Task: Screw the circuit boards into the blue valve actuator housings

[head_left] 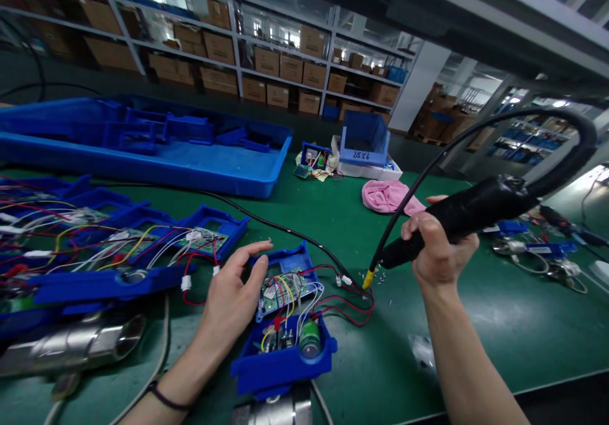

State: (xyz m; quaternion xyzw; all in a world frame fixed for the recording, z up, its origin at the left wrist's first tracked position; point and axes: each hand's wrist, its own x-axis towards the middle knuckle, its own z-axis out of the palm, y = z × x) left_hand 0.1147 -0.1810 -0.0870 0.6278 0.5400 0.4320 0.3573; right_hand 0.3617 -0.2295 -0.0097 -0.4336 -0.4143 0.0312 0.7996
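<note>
My right hand (440, 247) is wrapped round a black electric screwdriver (457, 212), raised above the bench and tilted with its tip end down to the left. A thick black cable loops from its rear end. By its front end, a black cord with a yellow tip (368, 279) reaches down near small scattered screws (380, 277). My left hand (238, 285) lies with fingers stretched and thumb apart at the left edge of an opened blue housing cover (290, 261) holding a circuit board (285, 288). Wires join it to the blue housing base (285, 371), which holds a green cylindrical part (310, 336).
Several opened blue housings (137, 273) with wires stand at left, beside a metal valve body (80, 346). Behind are a large blue tray (223, 174), a blue bin (364, 139) and a pink cloth (387, 195). More wired parts (547, 250) lie at right.
</note>
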